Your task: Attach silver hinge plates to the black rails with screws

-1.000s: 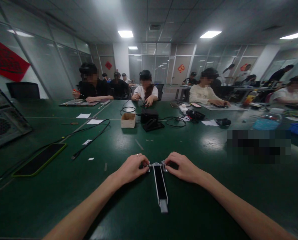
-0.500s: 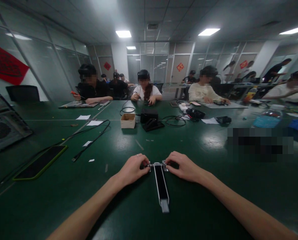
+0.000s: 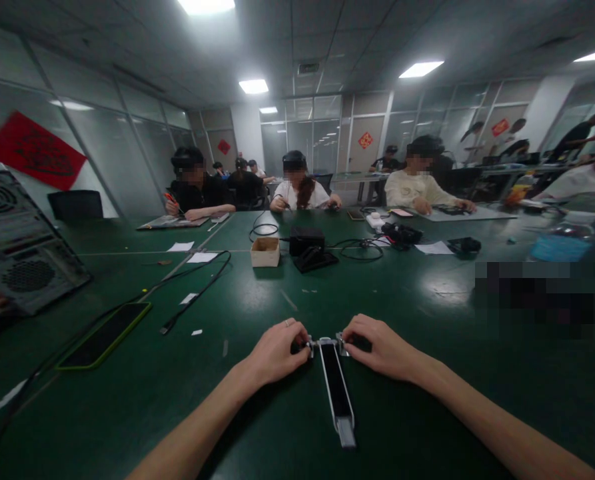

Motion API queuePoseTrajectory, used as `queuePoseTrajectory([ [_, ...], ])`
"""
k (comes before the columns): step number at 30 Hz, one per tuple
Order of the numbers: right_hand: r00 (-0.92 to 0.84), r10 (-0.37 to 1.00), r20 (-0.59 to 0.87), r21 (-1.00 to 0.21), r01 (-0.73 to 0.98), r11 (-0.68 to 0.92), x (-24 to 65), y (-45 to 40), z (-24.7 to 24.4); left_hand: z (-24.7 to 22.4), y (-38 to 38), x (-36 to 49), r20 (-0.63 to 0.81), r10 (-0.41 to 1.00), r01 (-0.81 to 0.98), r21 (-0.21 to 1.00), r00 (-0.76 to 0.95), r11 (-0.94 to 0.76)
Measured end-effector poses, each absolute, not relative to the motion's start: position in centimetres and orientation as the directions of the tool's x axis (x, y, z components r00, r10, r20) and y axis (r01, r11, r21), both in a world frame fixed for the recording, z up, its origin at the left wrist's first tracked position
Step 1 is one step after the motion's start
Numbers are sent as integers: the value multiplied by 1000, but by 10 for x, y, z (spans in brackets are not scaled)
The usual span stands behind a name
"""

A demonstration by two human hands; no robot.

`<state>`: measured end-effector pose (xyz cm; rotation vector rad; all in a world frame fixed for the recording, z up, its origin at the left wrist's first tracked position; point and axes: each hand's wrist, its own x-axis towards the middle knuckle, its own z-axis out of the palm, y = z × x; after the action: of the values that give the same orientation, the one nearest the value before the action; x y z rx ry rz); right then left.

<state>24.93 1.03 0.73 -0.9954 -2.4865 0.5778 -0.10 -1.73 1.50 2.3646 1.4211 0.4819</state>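
A narrow, long piece with a black face and a pale frame (image 3: 336, 380) lies on the green table in front of me. A grey tab (image 3: 346, 433) sticks out of its near end. At its far end, small shiny metal brackets stand out to both sides. My left hand (image 3: 280, 350) is closed in a pinch on the left metal bracket (image 3: 310, 346). On the other side, my right hand (image 3: 377, 343) pinches the right metal bracket (image 3: 344, 347). The fingertips partly hide both brackets.
A phone with a green edge (image 3: 104, 337) and a black cable (image 3: 197, 293) lie to the left, near a computer case (image 3: 27, 253). Further back are a small cardboard box (image 3: 265, 254) and a black device (image 3: 307, 241). Several people sit across the table.
The camera view has turned a little left and up, so everything sits further right and lower. Another person's hand now shows at the left edge. Both my hands keep their grip.
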Motion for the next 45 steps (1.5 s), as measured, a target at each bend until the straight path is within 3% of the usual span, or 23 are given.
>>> queuePoseTrajectory([
  [10,-652,734,188,-527,564,636,246,10,8,16,-18,-4,135,897,763,484,420,-430],
  [45,-628,757,181,-532,585,612,239,4,15,16,-23,-6,140,885,783,418,444,-460],
])
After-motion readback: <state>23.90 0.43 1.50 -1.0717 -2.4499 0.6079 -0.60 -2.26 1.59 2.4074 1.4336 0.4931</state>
